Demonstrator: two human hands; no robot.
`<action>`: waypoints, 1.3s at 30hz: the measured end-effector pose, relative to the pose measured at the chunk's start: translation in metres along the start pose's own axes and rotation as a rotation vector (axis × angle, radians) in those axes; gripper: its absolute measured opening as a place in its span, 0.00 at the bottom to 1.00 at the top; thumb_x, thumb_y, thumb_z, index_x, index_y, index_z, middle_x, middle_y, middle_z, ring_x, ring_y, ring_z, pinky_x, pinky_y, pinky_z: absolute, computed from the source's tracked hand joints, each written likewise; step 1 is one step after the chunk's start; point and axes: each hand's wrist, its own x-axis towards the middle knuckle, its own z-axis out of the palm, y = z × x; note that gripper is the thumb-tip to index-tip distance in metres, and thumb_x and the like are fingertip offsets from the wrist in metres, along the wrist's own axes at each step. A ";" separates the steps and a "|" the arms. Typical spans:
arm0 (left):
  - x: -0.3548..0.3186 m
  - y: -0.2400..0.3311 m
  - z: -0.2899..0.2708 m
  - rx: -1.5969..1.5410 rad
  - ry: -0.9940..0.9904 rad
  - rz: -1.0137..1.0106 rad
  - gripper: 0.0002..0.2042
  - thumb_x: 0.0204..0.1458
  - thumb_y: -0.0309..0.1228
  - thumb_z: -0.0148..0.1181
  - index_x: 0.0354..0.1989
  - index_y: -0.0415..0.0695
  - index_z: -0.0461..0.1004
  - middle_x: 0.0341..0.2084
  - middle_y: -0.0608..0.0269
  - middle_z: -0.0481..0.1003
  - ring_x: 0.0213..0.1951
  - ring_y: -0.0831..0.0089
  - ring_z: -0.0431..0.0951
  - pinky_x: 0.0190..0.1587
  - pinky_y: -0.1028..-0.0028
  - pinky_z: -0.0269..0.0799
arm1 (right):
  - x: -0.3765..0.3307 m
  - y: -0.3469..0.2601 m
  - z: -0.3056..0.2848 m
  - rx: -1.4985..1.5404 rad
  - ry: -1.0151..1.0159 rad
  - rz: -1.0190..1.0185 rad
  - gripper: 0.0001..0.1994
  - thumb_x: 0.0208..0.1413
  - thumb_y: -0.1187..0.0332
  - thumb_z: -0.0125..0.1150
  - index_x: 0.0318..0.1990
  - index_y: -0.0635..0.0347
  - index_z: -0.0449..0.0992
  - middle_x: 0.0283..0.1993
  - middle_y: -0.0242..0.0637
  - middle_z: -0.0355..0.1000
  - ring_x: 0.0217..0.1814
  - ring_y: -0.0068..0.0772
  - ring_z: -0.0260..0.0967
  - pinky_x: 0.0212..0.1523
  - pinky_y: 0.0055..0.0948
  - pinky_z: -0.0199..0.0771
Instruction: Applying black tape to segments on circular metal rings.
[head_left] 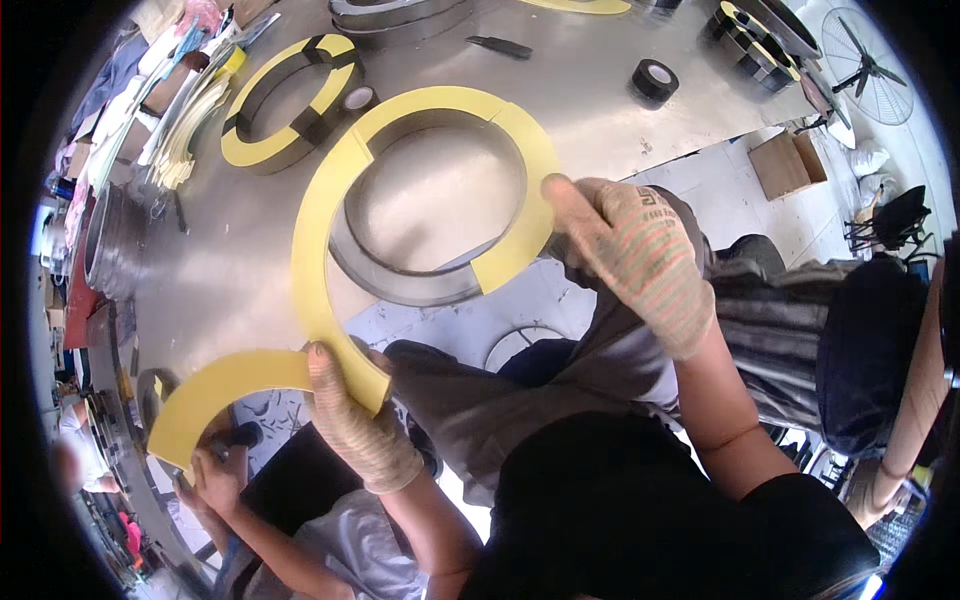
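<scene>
Head view: I see my left hand (355, 425) pinching the long yellow arc strip (312, 250), which runs away up the table; my right hand (640, 255) clamps the yellow-faced metal ring (530, 215).

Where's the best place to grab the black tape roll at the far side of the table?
Take the black tape roll from above, across its outer rim. It lies flat on the metal table with its hole facing up and bare table around it, so both sides are free.
</scene>
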 end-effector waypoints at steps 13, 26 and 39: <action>-0.032 -0.065 -0.019 -0.033 -0.084 0.028 0.38 0.61 0.38 0.63 0.73 0.37 0.49 0.63 0.52 0.66 0.61 0.63 0.71 0.62 0.66 0.69 | 0.015 -0.121 0.098 0.307 -0.244 -0.272 0.27 0.61 0.46 0.59 0.50 0.64 0.70 0.43 0.52 0.77 0.47 0.55 0.76 0.50 0.46 0.73; -0.017 -0.055 -0.038 -0.246 -0.182 -0.169 0.39 0.57 0.52 0.63 0.68 0.34 0.62 0.58 0.52 0.72 0.58 0.62 0.73 0.59 0.64 0.71 | 0.019 -0.125 0.099 0.448 -0.252 -0.192 0.34 0.60 0.39 0.57 0.54 0.68 0.74 0.41 0.55 0.78 0.45 0.54 0.78 0.49 0.43 0.76; -0.004 -0.030 -0.031 -0.013 0.085 -0.095 0.30 0.63 0.51 0.55 0.60 0.34 0.70 0.51 0.55 0.75 0.49 0.67 0.76 0.51 0.69 0.72 | 0.030 -0.121 0.092 0.276 -0.051 -0.345 0.33 0.63 0.43 0.57 0.58 0.69 0.72 0.45 0.52 0.78 0.49 0.51 0.78 0.50 0.43 0.75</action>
